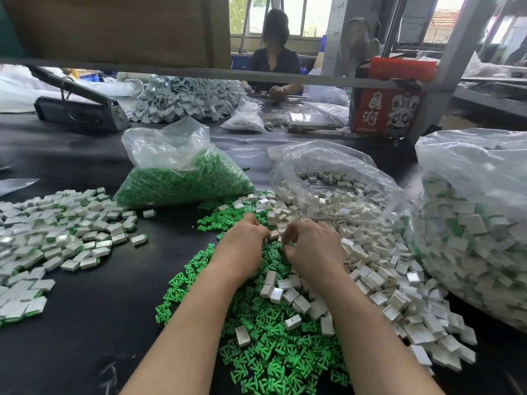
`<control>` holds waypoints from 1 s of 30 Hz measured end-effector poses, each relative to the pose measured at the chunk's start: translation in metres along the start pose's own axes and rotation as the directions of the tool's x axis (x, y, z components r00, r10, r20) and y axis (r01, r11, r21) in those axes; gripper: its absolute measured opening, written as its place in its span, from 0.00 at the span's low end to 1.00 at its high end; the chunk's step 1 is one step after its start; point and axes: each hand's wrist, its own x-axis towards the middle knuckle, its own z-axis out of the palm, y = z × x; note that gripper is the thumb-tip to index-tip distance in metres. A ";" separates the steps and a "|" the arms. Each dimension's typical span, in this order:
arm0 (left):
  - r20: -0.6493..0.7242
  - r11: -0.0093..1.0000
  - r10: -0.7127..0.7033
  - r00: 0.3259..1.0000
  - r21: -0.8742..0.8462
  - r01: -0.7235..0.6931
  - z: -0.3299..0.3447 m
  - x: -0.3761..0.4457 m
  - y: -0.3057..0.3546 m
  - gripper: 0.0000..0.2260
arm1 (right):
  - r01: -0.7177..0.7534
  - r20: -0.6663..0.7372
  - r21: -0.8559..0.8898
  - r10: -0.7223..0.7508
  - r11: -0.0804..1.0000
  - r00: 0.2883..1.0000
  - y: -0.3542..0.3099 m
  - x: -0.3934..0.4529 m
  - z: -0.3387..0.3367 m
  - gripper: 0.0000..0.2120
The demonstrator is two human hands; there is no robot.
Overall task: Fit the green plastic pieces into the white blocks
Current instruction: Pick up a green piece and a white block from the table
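Loose green plastic pieces (271,349) lie in a heap on the black table in front of me. Several empty white blocks (379,269) spread across its right side. My left hand (242,240) and my right hand (310,246) meet over the heap with curled fingers. Between their fingertips sits a white block (274,234), which the left fingers hold. The right fingers pinch something small at that block; I cannot make it out. Finished white blocks with green inserts (57,235) are piled at the left.
A clear bag of green pieces (182,181) stands behind the heap, an open bag of white blocks (336,183) to its right, and a large bag of finished blocks (473,232) at the far right. Across the table a person works beside a red box (385,109).
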 end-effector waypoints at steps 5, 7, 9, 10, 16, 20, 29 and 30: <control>0.002 0.996 -0.093 0.996 0.013 0.093 -0.004 0.001 -0.002 0.10 | -0.005 -0.002 0.163 0.005 0.987 1.000 0.000 0.000 0.000 0.05; 0.001 0.993 -0.117 0.993 0.002 0.117 -0.006 0.001 -0.003 0.08 | -0.007 -0.031 0.267 0.016 0.964 0.999 0.000 0.001 -0.001 0.06; -0.007 0.990 -0.135 0.991 -0.037 0.134 -0.008 0.000 -0.006 0.06 | 0.007 -0.084 0.365 0.025 0.931 0.996 -0.001 0.001 -0.003 0.07; -0.019 0.989 -0.134 0.991 -0.069 0.132 -0.008 -0.001 -0.007 0.04 | 0.014 -0.104 0.410 0.032 0.912 0.994 0.000 0.001 -0.004 0.07; -0.044 0.575 -0.175 0.984 -0.815 0.066 -0.017 0.000 -0.003 0.02 | 0.003 -0.092 0.759 0.104 0.651 0.990 0.001 0.001 -0.012 0.05; 0.059 0.205 -0.155 0.986 -0.974 0.091 -0.018 0.001 0.004 0.04 | -0.021 -0.051 0.923 0.175 0.385 0.983 0.000 0.001 -0.015 0.03; 0.068 0.079 -0.137 0.988 -0.994 0.079 -0.019 0.000 0.005 0.14 | 0.015 -0.041 0.982 0.140 0.187 0.989 0.000 0.002 -0.019 0.04; 0.071 0.094 -0.148 0.986 -0.992 0.086 -0.019 0.000 0.006 0.12 | 0.010 -0.035 0.984 0.143 0.178 0.989 0.001 0.002 -0.019 0.05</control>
